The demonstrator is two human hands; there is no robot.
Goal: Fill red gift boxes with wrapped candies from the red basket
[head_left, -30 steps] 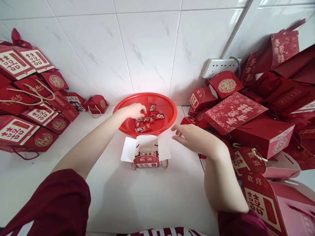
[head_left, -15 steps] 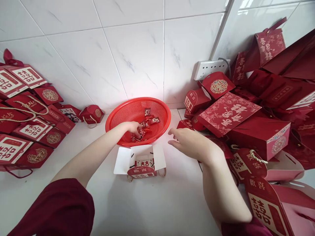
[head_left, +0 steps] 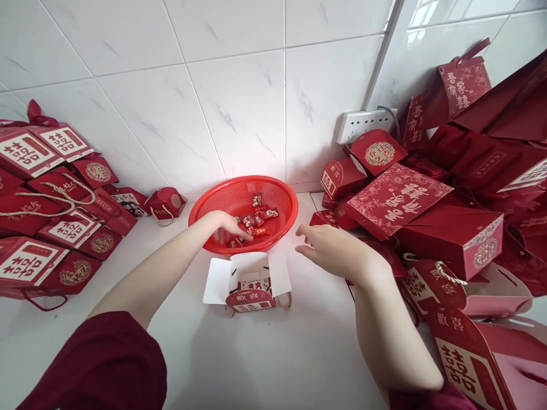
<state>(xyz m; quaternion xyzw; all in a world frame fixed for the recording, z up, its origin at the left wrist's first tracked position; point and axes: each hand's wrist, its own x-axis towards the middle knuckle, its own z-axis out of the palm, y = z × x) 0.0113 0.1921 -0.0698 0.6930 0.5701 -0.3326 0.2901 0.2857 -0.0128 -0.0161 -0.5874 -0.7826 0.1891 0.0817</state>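
My left hand [head_left: 229, 224] reaches into the red plastic basket [head_left: 285, 215], fingers stretched down and a little blurred, just over the small wrapped candies [head_left: 258, 218]. I see nothing held in it. To the right of the basket, my right hand [head_left: 321, 244] hovers with thumb and forefinger apart and nothing between them. In front of the basket stands a small red gift box [head_left: 251, 300], its white flaps spread open and rope handles at its sides. Inside the box lies a patterned red-and-white packet [head_left: 253, 284].
Closed red gift boxes [head_left: 29, 151] are stacked at the left, with a small one [head_left: 166, 203] near the wall. A heap of red boxes and bags [head_left: 399, 196] fills the right side. A white power strip [head_left: 366, 124] sits against the tiled wall.
My left hand's fingers have straightened over the candies, where they were curled among them before. My right hand has hardly moved. The whole view has shifted slightly.
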